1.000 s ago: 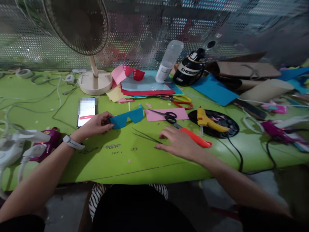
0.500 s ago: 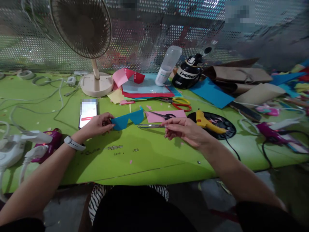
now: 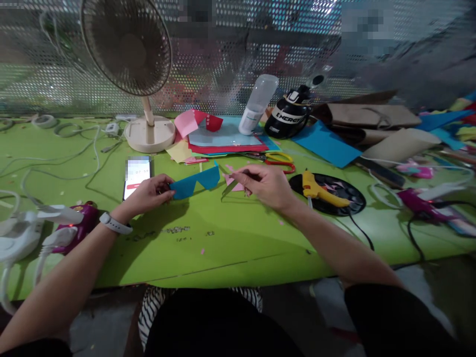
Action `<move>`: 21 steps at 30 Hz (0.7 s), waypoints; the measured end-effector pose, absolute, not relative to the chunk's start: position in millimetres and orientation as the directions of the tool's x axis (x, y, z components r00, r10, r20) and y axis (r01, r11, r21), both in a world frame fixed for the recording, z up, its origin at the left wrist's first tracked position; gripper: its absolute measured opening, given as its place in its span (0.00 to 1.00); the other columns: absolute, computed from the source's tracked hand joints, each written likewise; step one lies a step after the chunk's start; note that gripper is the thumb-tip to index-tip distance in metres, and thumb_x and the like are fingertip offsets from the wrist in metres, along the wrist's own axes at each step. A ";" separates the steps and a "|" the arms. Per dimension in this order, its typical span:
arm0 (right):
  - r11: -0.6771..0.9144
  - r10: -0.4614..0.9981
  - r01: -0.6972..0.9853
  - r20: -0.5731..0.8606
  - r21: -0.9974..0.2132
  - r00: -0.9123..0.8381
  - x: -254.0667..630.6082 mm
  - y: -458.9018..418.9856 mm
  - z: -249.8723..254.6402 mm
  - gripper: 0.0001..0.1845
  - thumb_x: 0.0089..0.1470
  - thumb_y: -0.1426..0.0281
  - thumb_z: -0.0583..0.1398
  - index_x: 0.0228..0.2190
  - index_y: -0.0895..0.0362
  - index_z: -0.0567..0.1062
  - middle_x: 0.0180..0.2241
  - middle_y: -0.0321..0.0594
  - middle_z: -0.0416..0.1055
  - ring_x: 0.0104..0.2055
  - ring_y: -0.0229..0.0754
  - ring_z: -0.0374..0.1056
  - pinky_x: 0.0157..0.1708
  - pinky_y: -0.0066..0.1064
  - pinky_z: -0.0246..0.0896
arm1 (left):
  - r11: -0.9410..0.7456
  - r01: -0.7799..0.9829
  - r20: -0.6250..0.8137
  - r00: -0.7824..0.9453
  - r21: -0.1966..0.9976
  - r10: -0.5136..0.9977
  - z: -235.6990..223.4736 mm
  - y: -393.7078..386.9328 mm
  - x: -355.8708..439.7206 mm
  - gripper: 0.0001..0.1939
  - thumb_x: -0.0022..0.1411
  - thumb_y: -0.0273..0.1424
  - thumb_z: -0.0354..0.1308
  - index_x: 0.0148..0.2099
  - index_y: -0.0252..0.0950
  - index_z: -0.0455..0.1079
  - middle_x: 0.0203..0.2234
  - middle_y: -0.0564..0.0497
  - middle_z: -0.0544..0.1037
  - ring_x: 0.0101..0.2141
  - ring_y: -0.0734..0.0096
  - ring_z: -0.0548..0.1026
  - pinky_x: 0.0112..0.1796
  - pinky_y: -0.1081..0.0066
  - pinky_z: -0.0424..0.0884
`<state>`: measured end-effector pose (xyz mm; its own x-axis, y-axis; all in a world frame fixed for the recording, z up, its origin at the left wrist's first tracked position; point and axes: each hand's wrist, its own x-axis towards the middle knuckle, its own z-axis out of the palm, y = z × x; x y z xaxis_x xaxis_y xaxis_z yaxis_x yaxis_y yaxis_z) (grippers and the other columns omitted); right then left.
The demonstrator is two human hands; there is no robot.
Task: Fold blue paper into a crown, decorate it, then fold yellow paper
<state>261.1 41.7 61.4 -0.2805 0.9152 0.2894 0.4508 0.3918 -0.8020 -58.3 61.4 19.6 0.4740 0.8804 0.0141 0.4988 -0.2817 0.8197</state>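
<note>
My left hand (image 3: 154, 192) pinches the left end of a blue paper cut-out (image 3: 199, 182) shaped like eyeglasses, held a little above the green table. My right hand (image 3: 264, 186) is closed around slim metal tweezers (image 3: 228, 190), whose tips point down and left, just right of the cut-out. Behind that hand lies a piece of pink paper (image 3: 230, 182), mostly hidden by the fingers. Rows of tiny shiny pieces (image 3: 176, 230) rest on the table nearer to me.
A yellow glue gun (image 3: 320, 191) lies on a black dish (image 3: 355, 196) at right. A phone (image 3: 137, 173), a fan (image 3: 148, 134) and stacked coloured paper (image 3: 226, 136) stand behind. Plugs and a purple power strip (image 3: 80, 228) sit left. Beyond the paper are a bottle (image 3: 256, 106) and a black jug (image 3: 288, 116).
My right hand has turned over and moved up and left, swinging the tweezers from level to slanting down. It now covers the dark-handled scissors on the pink paper. My left hand stays put.
</note>
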 end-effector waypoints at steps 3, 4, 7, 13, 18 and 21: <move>0.452 0.882 0.535 0.269 -0.713 -0.387 258.6 49.5 60.8 0.16 0.54 0.56 0.63 0.25 0.55 0.79 0.26 0.39 0.77 0.28 0.42 0.73 0.27 0.35 0.69 | -0.281 0.523 0.016 0.453 0.805 0.891 19.2 62.6 -60.1 0.12 0.61 0.38 0.59 0.42 0.37 0.66 0.25 0.53 0.75 0.24 0.72 0.74 0.27 0.72 0.70; 0.443 0.882 0.550 0.235 -0.708 -0.409 259.9 53.1 59.6 0.17 0.54 0.56 0.63 0.23 0.55 0.79 0.27 0.40 0.78 0.30 0.44 0.74 0.29 0.36 0.71 | -0.275 0.534 0.015 0.441 0.800 0.898 19.1 62.9 -60.4 0.12 0.61 0.38 0.59 0.42 0.37 0.66 0.25 0.53 0.75 0.24 0.73 0.74 0.27 0.72 0.70; 0.319 0.922 0.534 0.126 -0.783 -0.366 268.5 69.8 53.9 0.20 0.55 0.54 0.61 0.25 0.56 0.79 0.23 0.41 0.77 0.26 0.44 0.74 0.26 0.35 0.71 | -0.266 0.559 0.024 0.403 0.785 0.915 18.6 63.8 -61.1 0.12 0.60 0.38 0.59 0.42 0.37 0.66 0.24 0.53 0.75 0.23 0.72 0.74 0.26 0.72 0.70; 0.275 0.958 0.353 0.286 -0.894 -0.022 275.0 117.3 28.1 0.23 0.51 0.49 0.62 0.30 0.58 0.76 0.24 0.42 0.77 0.28 0.44 0.76 0.25 0.31 0.71 | -0.218 0.559 -0.006 0.371 0.800 0.929 16.2 65.0 -62.1 0.11 0.59 0.37 0.59 0.41 0.37 0.66 0.25 0.52 0.77 0.23 0.71 0.75 0.25 0.71 0.72; 0.296 0.947 0.470 0.320 -0.831 -0.032 267.6 127.6 7.8 0.21 0.53 0.50 0.61 0.31 0.56 0.76 0.23 0.40 0.76 0.28 0.45 0.76 0.25 0.30 0.69 | -0.186 0.537 -0.027 0.364 0.823 0.931 16.3 64.6 -61.4 0.12 0.59 0.37 0.59 0.42 0.37 0.66 0.25 0.52 0.77 0.22 0.71 0.76 0.25 0.71 0.73; 0.336 0.930 0.528 0.362 -0.780 -0.056 266.1 123.8 5.0 0.18 0.56 0.53 0.60 0.31 0.56 0.76 0.23 0.40 0.77 0.29 0.45 0.77 0.26 0.30 0.68 | -0.160 0.530 -0.047 0.355 0.832 0.934 18.5 63.8 -59.5 0.13 0.59 0.38 0.59 0.42 0.37 0.65 0.25 0.52 0.76 0.22 0.71 0.75 0.24 0.71 0.73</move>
